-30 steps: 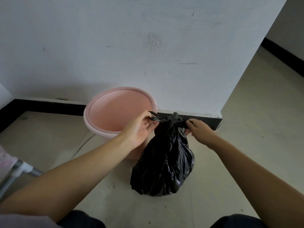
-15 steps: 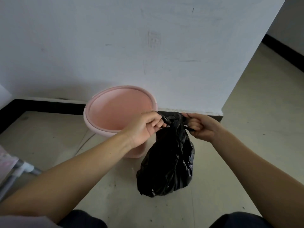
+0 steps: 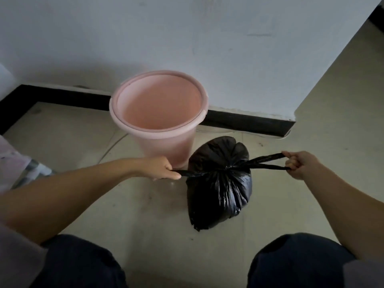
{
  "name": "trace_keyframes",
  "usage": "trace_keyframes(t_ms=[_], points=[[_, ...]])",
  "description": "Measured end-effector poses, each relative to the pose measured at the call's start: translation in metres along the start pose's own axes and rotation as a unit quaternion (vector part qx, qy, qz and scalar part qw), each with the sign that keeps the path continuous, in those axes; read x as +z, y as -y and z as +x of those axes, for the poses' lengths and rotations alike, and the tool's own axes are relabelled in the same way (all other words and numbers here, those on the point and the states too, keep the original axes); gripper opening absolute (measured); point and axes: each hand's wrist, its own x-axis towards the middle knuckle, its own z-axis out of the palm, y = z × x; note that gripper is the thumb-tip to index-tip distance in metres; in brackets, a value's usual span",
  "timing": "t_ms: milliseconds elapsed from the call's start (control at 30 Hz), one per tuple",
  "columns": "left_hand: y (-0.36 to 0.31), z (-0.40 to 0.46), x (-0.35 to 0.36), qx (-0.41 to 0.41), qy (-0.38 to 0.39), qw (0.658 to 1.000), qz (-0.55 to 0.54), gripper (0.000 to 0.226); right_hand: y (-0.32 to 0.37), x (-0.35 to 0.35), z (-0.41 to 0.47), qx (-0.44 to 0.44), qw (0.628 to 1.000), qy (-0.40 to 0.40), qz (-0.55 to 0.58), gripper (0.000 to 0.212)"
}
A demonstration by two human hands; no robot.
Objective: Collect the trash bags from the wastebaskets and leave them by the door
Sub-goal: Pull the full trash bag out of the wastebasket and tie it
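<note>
A full black trash bag (image 3: 218,190) sits on the floor just right of a pink wastebasket (image 3: 128,113), which shows no liner inside. Its neck is gathered into a knot at the middle. My left hand (image 3: 161,168) grips one black handle strip pulled out to the left. My right hand (image 3: 300,164) grips the other handle loop, stretched out to the right. Both strips run taut from the knot.
A white wall with a black baseboard (image 3: 245,122) stands behind the wastebasket and ends at a corner on the right, where tiled floor (image 3: 340,125) continues. A pale patterned object (image 3: 14,165) lies at the left edge. My knees fill the bottom.
My hands have moved apart from the bag's top, drawing the two handle strips sideways and tight. The view now looks down from higher up, and the bag rests on the floor.
</note>
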Motion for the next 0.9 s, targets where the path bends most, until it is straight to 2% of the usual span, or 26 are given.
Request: trace_keyframes(t_ms=[267,367,433,500,567,600,633,700,733,767,800,833,900], points=[[0.026,0.006,-0.003,-0.012,-0.028,0.998,0.046,0.050,-0.008,-0.004,0.008,-0.006,1.000,0.008,0.019,0.037],[0.022,0.003,-0.007,-0.012,-0.064,0.995,0.073,0.048,-0.003,0.009,0.006,-0.032,0.998,0.035,-0.045,0.034],[0.006,-0.001,-0.007,0.030,-0.071,0.989,0.124,0.047,0.003,0.025,-0.005,-0.068,0.989,0.064,-0.113,0.023],[-0.021,-0.003,-0.005,0.088,-0.104,0.967,0.215,0.045,0.006,0.052,-0.026,-0.108,0.970,0.136,-0.169,0.011],[-0.055,-0.001,-0.004,0.141,-0.195,0.932,0.269,0.040,0.004,0.083,-0.058,-0.136,0.931,0.237,-0.243,0.015],[-0.071,-0.001,-0.005,0.161,-0.252,0.913,0.276,0.035,0.001,0.097,-0.077,-0.153,0.896,0.288,-0.300,0.017],[-0.086,-0.001,-0.006,0.182,-0.304,0.895,0.271,0.030,-0.003,0.108,-0.093,-0.175,0.847,0.338,-0.372,0.019],[-0.101,0.000,-0.010,0.218,-0.360,0.880,0.220,0.017,-0.016,0.124,-0.118,-0.222,0.708,0.416,-0.525,0.018],[-0.102,0.003,-0.011,0.236,-0.367,0.881,0.186,0.015,-0.023,0.129,-0.126,-0.233,0.644,0.432,-0.587,0.018],[-0.102,0.004,-0.011,0.257,-0.364,0.882,0.155,0.016,-0.028,0.132,-0.132,-0.247,0.596,0.423,-0.637,0.019],[-0.100,0.006,-0.010,0.275,-0.349,0.888,0.121,0.020,-0.030,0.133,-0.135,-0.265,0.565,0.401,-0.671,0.018],[-0.102,0.006,-0.010,0.289,-0.322,0.898,0.083,0.027,-0.031,0.134,-0.139,-0.281,0.554,0.382,-0.685,0.016],[-0.110,0.003,-0.008,0.277,-0.211,0.937,-0.025,0.044,-0.029,0.131,-0.139,-0.299,0.570,0.355,-0.678,0.020]])
